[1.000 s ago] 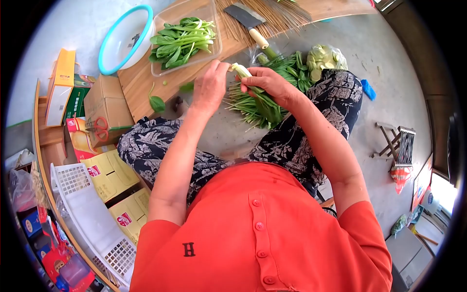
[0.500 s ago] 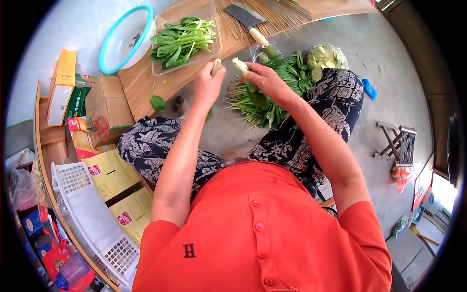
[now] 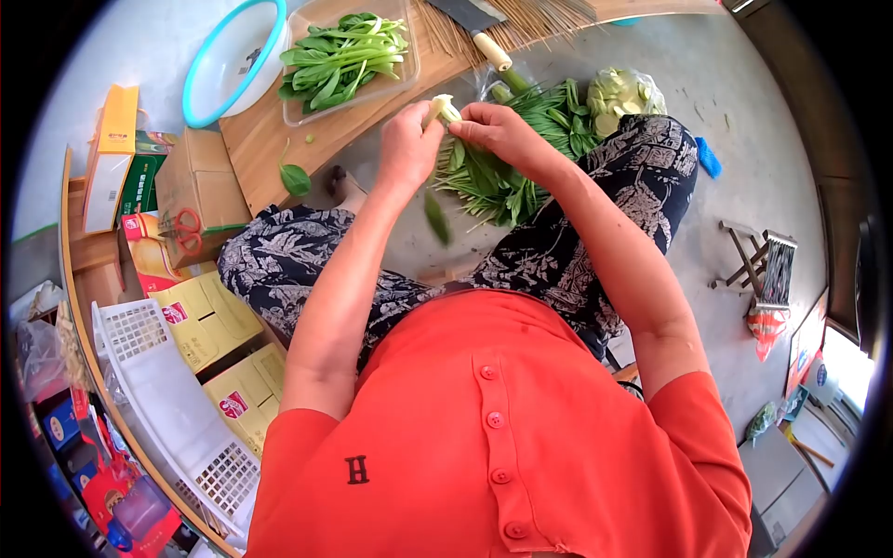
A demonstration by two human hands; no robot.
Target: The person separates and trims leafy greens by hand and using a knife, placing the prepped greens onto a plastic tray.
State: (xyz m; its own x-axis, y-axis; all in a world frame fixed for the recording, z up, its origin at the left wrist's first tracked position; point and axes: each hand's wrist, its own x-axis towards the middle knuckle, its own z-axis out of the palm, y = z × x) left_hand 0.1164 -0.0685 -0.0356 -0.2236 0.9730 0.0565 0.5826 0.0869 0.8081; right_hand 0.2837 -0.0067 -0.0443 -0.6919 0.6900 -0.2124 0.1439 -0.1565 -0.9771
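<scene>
Both my hands meet at the pale stem base of a leafy green point(image 3: 446, 109), its root end pointing up. My left hand point(image 3: 409, 149) is closed with thumb and fingers pinching at the stem's left side. My right hand point(image 3: 507, 139) grips the same green from the right, its leaves hanging below. A loose green leaf point(image 3: 436, 219), blurred, is in the air under my left hand. Behind and below my right hand lies a heap of long green vegetables point(image 3: 539, 130). Trimmed leafy greens point(image 3: 342, 60) fill a clear plastic tub point(image 3: 409, 74) on the wooden board.
A cleaver point(image 3: 488, 46) lies at the board's point(image 3: 251, 158) far side. A single leaf point(image 3: 295, 179) rests near its edge. A blue-rimmed basin point(image 3: 189, 93), cardboard box point(image 3: 200, 177) and red scissors point(image 3: 188, 232) are left. A bag of cut vegetable pieces point(image 3: 625, 98) stands near my right knee.
My hands have come together; my left hand moved right to the green's base. A leaf has dropped below my left hand. The view has shifted slightly.
</scene>
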